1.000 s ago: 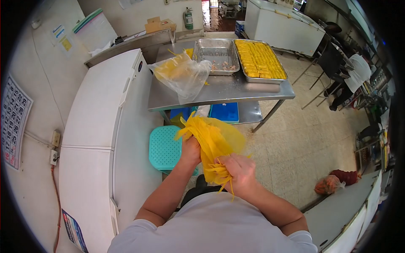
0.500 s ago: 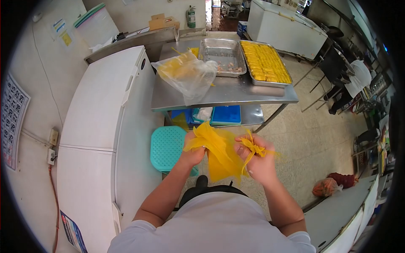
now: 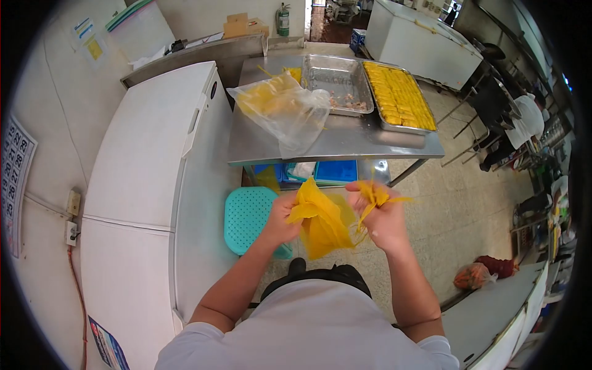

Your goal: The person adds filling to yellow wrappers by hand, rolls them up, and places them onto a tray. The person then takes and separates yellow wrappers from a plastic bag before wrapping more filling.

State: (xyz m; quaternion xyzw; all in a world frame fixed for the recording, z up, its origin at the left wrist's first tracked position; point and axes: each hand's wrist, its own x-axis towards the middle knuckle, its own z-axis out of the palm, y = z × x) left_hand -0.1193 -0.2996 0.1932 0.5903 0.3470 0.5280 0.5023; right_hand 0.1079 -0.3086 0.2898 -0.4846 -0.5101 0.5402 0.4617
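Observation:
My left hand (image 3: 281, 223) is closed on the edge of a thin yellow wrapper sheet (image 3: 323, 227), which hangs folded and creased between my hands. In my right hand (image 3: 387, 223) is a bunch of torn yellow wrapper strips (image 3: 374, 195), with loose ends sticking out past the fingers. Both hands are held in front of my body, short of the steel table (image 3: 388, 147). On that table lies a clear plastic bag (image 3: 293, 120) with more yellow sheets in it. Beside it stand a metal tray (image 3: 336, 77) with scraps of filling and a tray of yellow rolls (image 3: 398, 92) in tight rows.
A turquoise stool (image 3: 246, 219) stands below my left hand. To the left is a white refrigerator (image 3: 148, 148). Blue containers (image 3: 336, 170) sit on the table's lower shelf. At right are a bag of orange items (image 3: 473, 276), a black chair (image 3: 496, 102) and a person (image 3: 524, 120).
The view has shifted slightly, so the table sits lower and further right. The sheet hangs more bunched between my hands. Both hands keep their hold.

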